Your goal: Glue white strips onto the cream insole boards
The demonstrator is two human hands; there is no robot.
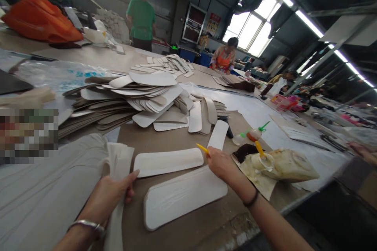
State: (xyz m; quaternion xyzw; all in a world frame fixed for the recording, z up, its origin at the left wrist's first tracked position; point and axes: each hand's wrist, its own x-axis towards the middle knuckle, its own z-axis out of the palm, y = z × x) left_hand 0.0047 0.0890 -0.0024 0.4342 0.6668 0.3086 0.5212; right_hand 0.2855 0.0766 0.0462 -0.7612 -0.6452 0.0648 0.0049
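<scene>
Here, nr. ctr. frame, the right hand (220,162) clamps its fingers on a yellow tool (202,148) beside a white panel (169,162) on the table (135,208); left hand (113,190), lower left, thumbs the panel's edge, grip perhaps loose, can't tell.

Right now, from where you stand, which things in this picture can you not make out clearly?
All in the head view:
- Slim yellow tool: its rear end, hidden by the right hand.
- Left hand: some fingertips, hidden behind the hand.
- Heap of white and grey rounded flat pieces: number unclear, upper ones cover lower.
- Blue print on clear plastic: blurred, creased.
- Red-and-yellow wall poster: writing too small.
</scene>
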